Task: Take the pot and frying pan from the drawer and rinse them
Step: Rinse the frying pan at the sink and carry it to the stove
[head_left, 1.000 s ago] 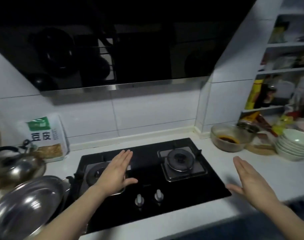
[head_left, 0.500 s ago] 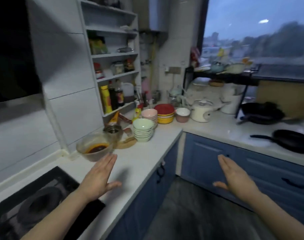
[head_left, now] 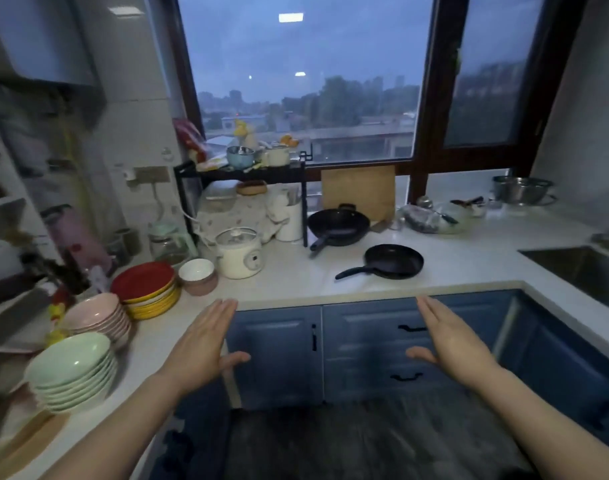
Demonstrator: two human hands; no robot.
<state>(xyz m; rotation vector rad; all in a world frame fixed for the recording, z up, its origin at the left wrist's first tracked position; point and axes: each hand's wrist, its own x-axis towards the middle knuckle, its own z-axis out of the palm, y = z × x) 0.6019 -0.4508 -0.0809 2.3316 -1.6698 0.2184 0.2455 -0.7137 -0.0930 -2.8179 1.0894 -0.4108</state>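
A dim kitchen corner: a pale countertop (head_left: 469,261) runs under a dusk-lit window (head_left: 306,81), blue cabinets below, a sink (head_left: 580,268) at the right. Both hands hover flat with fingers straight, well apart and holding nothing: left hand (head_left: 201,344), right hand (head_left: 450,344). A black frying pan (head_left: 393,261) and a deeper black pot (head_left: 337,223) sit on the counter; whether these are the task's pair I cannot tell, since the drawers (head_left: 408,351) with dark handles appear closed. I judge nothing is rinsed yet: opening a drawer, fetching and rinsing all remain.
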